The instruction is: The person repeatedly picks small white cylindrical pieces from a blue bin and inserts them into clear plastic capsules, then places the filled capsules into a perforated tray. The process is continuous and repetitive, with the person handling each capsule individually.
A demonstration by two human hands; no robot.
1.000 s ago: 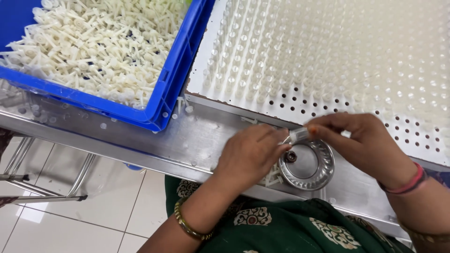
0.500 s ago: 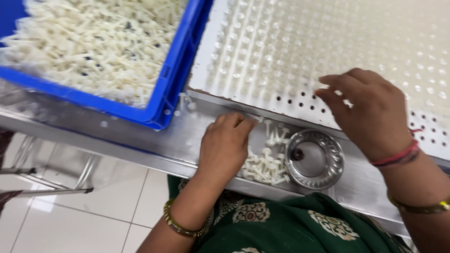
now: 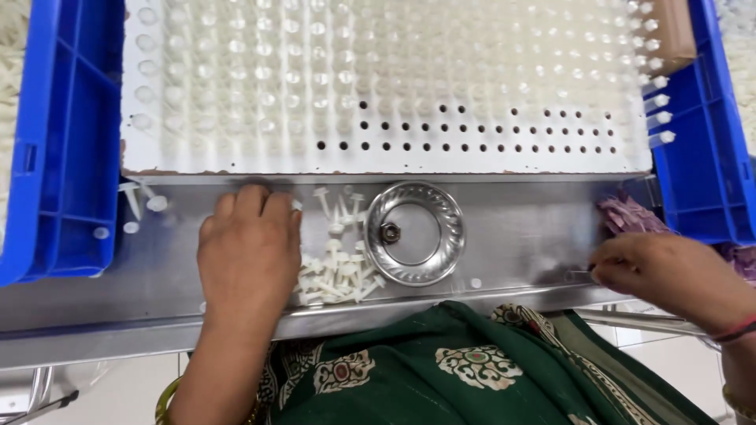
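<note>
My left hand [image 3: 248, 252] lies palm down on the steel table, its fingertips bent at the near edge of the white perforated board [image 3: 236, 161]. Beside it to the right lies a pile of small white plastic pegs [image 3: 335, 271]. A round steel bowl [image 3: 441, 208] with a small metal nut [image 3: 390, 233] in it stands just right of the pile. My right hand [image 3: 669, 275] rests at the table's right front edge with its fingertips pinched together. What they pinch is too small to make out. White pegs fill most of the board, and the near rows have open holes.
Blue crates stand at the left [image 3: 63, 142] and the right [image 3: 701, 149] of the board. A few loose pegs [image 3: 142, 203] lie near the left crate. A crumpled pink thing [image 3: 626, 214] lies by the right crate. The steel table edge [image 3: 118, 330] runs along the front.
The view has swung to the right and closer. My right hand has come off the board down to the table's right front edge. My left hand stays over the peg pile.
</note>
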